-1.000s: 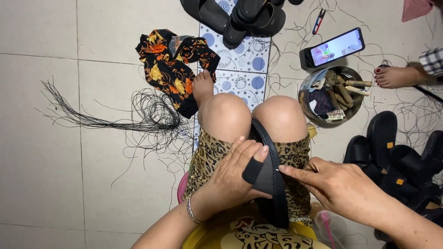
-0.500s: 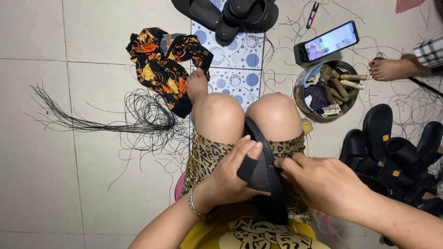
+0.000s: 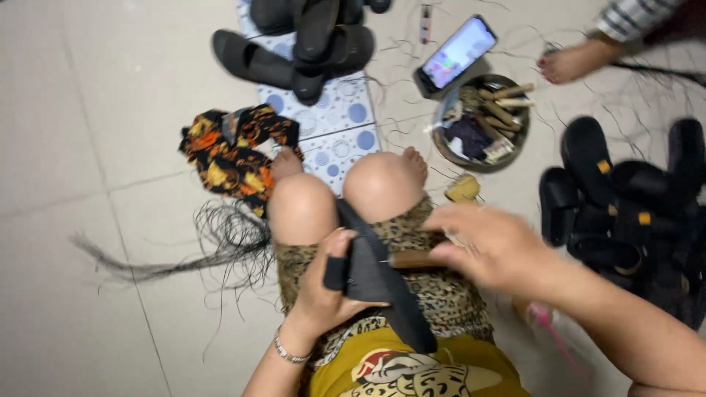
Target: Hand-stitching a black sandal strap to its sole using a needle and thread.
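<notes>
In the head view we see our left hand point(image 3: 331, 283) closed around a black sandal strap piece point(image 3: 371, 276), which lies on our lap between the knees, over the leopard-print skirt point(image 3: 441, 294). Our right hand point(image 3: 493, 246) is blurred; it grips a wooden-handled awl point(image 3: 412, 259) whose thin tip touches the strap. On the tiled floor point(image 3: 95, 110), a bundle of black threads point(image 3: 184, 250) lies to the left, near an orange and black cloth point(image 3: 228, 154). A round metal bowl point(image 3: 482, 125) with tools stands beside a smartphone point(image 3: 456, 55), and black sandals point(image 3: 632, 198) are piled on the right.
</notes>
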